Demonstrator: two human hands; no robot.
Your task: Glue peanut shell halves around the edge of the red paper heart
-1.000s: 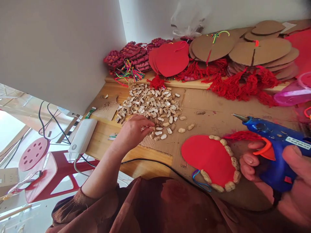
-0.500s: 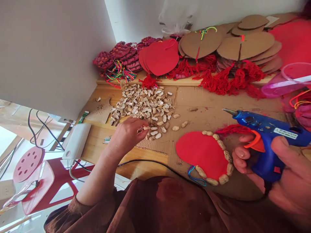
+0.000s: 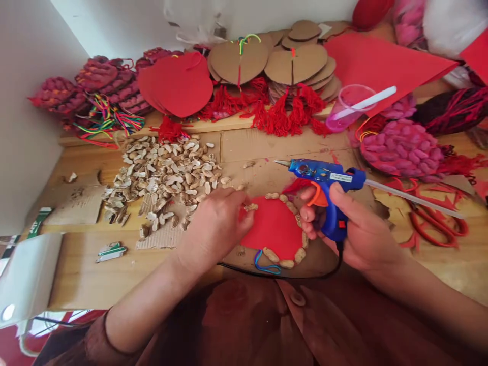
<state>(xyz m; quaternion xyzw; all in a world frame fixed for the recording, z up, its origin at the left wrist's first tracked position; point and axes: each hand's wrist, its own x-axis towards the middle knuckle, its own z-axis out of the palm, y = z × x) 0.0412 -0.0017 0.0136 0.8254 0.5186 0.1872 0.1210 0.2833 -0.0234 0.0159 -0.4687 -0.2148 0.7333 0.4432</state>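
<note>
Head view: two hands work over one red heart [image 3: 273,227] lying flat on the bench [image 3: 76,269]. Left hand [image 3: 215,226] pinches one peanut shell [image 3: 250,207] at the heart's upper-left edge. Right hand [image 3: 358,231] is wrapped around one blue glue gun [image 3: 324,178], just right of the heart, nozzle pointing left above it. About nine shells line the heart's top, right and bottom edges — one blue cord loop [image 3: 263,265] sticks out below. Left of the heart lies one loose shell pile [image 3: 163,175]. Right of it — one pair of red scissors [image 3: 434,223].
</note>
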